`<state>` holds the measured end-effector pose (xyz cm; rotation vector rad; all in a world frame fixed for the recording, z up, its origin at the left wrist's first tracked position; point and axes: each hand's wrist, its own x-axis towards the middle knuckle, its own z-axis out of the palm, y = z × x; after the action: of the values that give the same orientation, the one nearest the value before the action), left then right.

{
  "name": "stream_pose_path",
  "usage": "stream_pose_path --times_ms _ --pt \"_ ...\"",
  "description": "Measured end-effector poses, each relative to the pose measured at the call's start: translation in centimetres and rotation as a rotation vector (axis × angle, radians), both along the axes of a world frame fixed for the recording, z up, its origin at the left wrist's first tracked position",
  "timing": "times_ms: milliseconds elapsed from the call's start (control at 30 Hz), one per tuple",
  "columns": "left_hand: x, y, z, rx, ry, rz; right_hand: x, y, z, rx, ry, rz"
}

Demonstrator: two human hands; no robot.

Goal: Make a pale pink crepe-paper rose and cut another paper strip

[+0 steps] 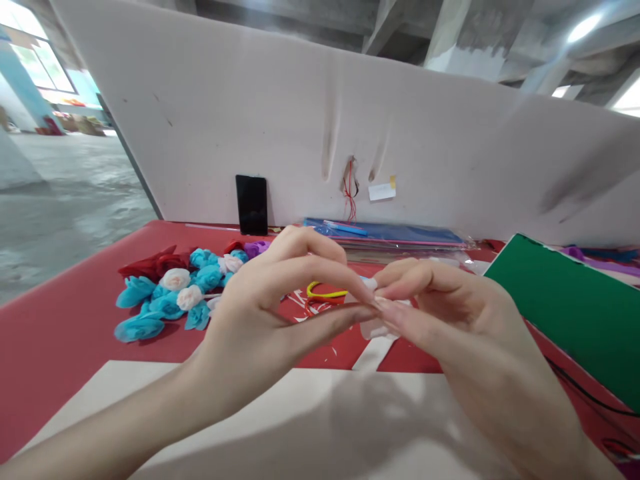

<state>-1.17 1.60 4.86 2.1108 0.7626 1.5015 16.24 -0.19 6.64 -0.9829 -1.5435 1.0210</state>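
Observation:
My left hand (pixel 280 300) and my right hand (pixel 470 327) meet in front of me, fingertips together. Each pinches thumb against fingers on a thin white strip (pixel 375 355), which looks like ribbon or crepe paper. Its paler, see-through part (pixel 371 325) shows just below the fingertips; the pinched part is mostly hidden. Behind the hands lie yellow-handled scissors (pixel 325 292), partly covered, among white scraps (pixel 300 301). To the left of my left hand is a pile of cloth-like flowers (pixel 165 303) in blue, pale pink and dark red.
A white sheet (pixel 240 427) covers the near part of the red table (pixel 65 287). A black phone (pixel 252 205) leans on the white back panel (pixel 280 120). Blue packets (pixel 400 232) with a pen (pixel 345 228) lie behind. At right stands a green board (pixel 570 313).

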Motion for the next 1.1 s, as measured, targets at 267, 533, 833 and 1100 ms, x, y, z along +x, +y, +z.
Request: stream_pose_path --times_ms 267,533,833,1100 --pt "0.7 0.2 -0.3 -0.158 -0.112 0.064 0.1 0.0 -0.2 0.071 0.108 0.051" --pt "0.7 -0.1 -0.4 -0.025 -0.152 0.082 0.2 0.3 -0.4 0.044 0.139 0.131" --pt "0.6 0.0 -0.2 0.007 -0.161 0.111 -0.5 0.0 -0.9 0.262 0.106 -0.001" --pt "1.2 -0.1 -0.7 -0.174 -0.312 -0.016 -0.7 0.0 -1.1 0.228 0.136 -0.004"
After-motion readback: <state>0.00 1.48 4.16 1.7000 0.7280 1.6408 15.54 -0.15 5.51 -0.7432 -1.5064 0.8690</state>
